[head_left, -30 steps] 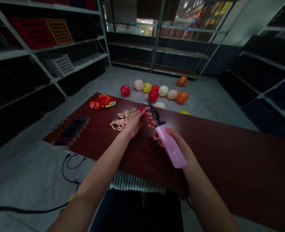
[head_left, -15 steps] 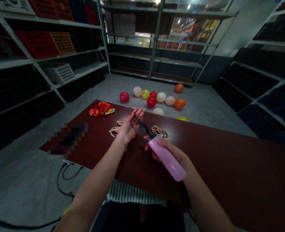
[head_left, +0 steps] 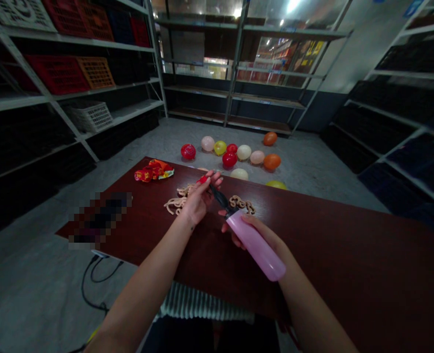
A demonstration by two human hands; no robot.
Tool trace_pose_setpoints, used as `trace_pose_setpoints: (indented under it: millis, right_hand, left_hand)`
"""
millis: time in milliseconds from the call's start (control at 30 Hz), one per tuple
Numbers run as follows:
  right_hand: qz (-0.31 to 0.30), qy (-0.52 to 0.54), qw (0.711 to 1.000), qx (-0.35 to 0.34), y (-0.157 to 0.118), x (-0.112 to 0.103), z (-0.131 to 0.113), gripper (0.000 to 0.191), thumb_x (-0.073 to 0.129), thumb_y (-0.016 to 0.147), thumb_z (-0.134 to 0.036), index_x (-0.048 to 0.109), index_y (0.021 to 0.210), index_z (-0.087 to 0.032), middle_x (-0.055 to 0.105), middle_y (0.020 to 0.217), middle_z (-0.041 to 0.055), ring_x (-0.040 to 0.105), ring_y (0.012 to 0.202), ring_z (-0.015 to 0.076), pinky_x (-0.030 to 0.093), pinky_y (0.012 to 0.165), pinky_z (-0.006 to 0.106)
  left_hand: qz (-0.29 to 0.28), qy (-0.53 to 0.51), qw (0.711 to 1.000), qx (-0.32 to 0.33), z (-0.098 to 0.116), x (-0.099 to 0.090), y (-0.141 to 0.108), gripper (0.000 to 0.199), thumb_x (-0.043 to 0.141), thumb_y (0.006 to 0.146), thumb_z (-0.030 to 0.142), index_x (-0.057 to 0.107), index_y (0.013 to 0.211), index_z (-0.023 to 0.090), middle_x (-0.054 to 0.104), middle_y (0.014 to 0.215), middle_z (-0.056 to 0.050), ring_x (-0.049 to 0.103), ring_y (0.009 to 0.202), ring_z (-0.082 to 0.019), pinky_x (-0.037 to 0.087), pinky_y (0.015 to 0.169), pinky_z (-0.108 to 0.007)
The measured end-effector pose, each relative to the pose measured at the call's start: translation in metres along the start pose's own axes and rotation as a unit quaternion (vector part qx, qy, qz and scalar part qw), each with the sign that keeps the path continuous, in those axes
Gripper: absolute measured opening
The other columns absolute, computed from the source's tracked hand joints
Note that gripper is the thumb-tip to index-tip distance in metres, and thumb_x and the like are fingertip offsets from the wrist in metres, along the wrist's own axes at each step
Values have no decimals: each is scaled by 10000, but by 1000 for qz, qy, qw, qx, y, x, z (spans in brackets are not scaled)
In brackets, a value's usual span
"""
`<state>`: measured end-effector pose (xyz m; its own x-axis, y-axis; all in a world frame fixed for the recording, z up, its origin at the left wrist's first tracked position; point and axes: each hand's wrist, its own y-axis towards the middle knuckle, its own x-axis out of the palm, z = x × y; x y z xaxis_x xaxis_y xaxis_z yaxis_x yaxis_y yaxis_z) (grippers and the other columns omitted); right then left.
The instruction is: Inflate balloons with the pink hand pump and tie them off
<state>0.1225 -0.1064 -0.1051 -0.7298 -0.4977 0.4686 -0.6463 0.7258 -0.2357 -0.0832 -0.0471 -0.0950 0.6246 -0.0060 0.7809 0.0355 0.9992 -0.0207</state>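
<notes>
My right hand (head_left: pixel 249 228) is wrapped round a pink cylindrical pump (head_left: pixel 259 247) with a black nozzle (head_left: pixel 219 196) that slants up and left. My left hand (head_left: pixel 199 200) is palm up at the nozzle's tip, its thumb and fingers on a small red balloon (head_left: pixel 202 180). How far the balloon sits over the tip is too small to tell. Pale long balloons (head_left: pixel 173 203) lie on the table behind my left hand. Brown curled pieces (head_left: pixel 242 203) lie beyond the nozzle.
A red and orange wrapper (head_left: pixel 153 170) lies on the dark table (head_left: pixel 330 245) at the far left, with a blurred-out dark object nearer. Inflated balloons (head_left: pixel 229 160) are on the floor behind the table. Shelves with crates (head_left: pixel 95 72) stand around; cables hang at the left.
The view has tilted slightly up. My left fingers have curled more around the red balloon at the nozzle's tip. My right hand keeps its hold on the pump.
</notes>
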Motion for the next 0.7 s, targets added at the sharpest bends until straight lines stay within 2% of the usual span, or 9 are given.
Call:
trace_pose_setpoints:
  millis: [200,333,467,567,700]
  right_hand:
    - [-28,14,999,-6,2,-2,-1,533,601,914,-549,655,1287,-172,743,1020,101,606,605,109,484,490,197]
    - [-18,8,1000,-14,-1,0,-2,529,585,921,-564,669,1274,-178,740,1003,99,593,601,107,471,488,193]
    - [-19,5,999,-26,-1,1,-5,536,580,919,-572,665,1278,-182,742,998,95,578,591,108,470,483,200]
    - [-17,9,999,-37,2,2,-6,536,588,913,-566,665,1270,-174,744,981,84,558,562,100,451,455,199]
    - [-2,18,999,-35,4,6,-7,517,621,891,-562,675,1229,-174,744,924,65,554,547,95,441,448,194]
  left_hand:
    - [-18,8,999,-49,-5,0,-1,249,616,980,185,732,1198,156,728,1259,-121,725,956,-164,545,832,-250]
    - [-26,-5,999,-40,-6,1,-3,267,650,950,155,735,1201,188,731,1261,-93,718,978,-153,540,854,-243]
    - [-25,16,998,-50,-8,4,-6,251,668,945,202,740,1185,184,727,1265,-101,712,1024,-190,541,890,-287]
    - [-51,36,996,-65,-10,6,-9,253,671,945,228,742,1182,174,706,1309,-110,701,1059,-217,540,924,-325]
    - [-75,44,993,-81,-10,3,-6,279,669,947,270,740,1193,162,687,1342,-124,695,1066,-235,548,883,-333]
